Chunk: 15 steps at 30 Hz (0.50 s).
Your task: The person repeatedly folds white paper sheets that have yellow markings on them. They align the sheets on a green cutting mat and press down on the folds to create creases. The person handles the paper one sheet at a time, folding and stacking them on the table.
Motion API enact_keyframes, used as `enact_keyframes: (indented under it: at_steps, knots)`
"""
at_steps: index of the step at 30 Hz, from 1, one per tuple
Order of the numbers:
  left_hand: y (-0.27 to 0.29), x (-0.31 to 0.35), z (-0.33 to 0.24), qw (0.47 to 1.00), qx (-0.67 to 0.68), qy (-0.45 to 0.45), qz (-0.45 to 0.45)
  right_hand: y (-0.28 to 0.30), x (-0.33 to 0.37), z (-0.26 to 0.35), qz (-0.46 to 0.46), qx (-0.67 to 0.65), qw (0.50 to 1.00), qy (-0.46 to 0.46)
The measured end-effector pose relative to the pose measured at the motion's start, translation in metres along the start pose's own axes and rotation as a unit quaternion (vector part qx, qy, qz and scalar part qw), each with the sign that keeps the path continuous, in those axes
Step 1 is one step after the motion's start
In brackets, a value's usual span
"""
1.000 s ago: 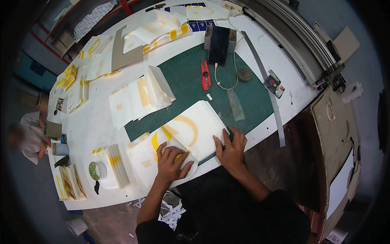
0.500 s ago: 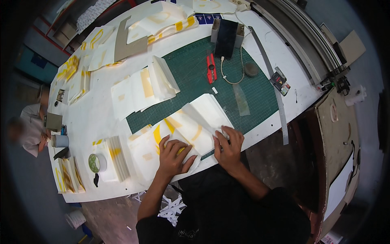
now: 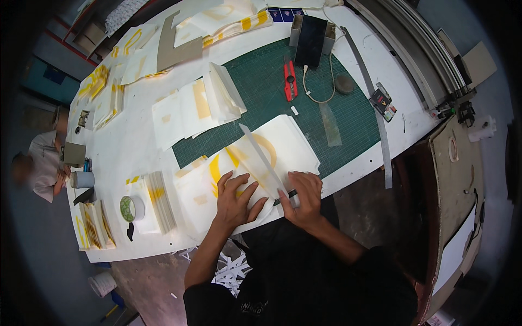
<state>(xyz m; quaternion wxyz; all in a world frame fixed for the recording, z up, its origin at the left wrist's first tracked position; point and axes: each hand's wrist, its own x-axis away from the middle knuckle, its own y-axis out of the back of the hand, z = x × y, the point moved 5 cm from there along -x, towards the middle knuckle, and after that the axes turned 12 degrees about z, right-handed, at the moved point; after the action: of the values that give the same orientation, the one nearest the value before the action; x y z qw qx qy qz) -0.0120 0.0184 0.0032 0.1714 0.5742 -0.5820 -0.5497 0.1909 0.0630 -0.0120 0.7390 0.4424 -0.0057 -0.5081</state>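
Note:
A stack of translucent white sheets with yellow and tan markings lies open near the table's front edge. My left hand presses on its left half, fingers spread. My right hand is at the near edge of the right half, fingers bent, thumb against the lower corner of a raised sheet. That sheet stands nearly on edge between the two halves; exactly how the fingers pinch it is partly hidden. Beneath the right half lies a green cutting mat.
On the mat rest a red cutter, a phone-like black device with a cable and a round dark piece. A long metal ruler lies to the right. Leftward are sheet stacks and a tape roll. A person works far left.
A sheet has come up from the right half and now stands on edge. My right hand has shifted slightly left and down. My left hand stays on the left half.

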Motion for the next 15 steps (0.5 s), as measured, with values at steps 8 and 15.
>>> enact_keyframes:
  at_steps: [8, 15]
  knots:
    - [-0.003, -0.002, -0.001, 1.0, 0.0, 0.01, 0.026, 0.005, -0.01, -0.007, 0.08, 0.092, 0.992, 0.022]
    - [-0.007, -0.012, -0.006, 0.987, -0.045, 0.008, 0.157, 0.014, -0.015, 0.003, 0.164, 0.066, 0.984, 0.016]
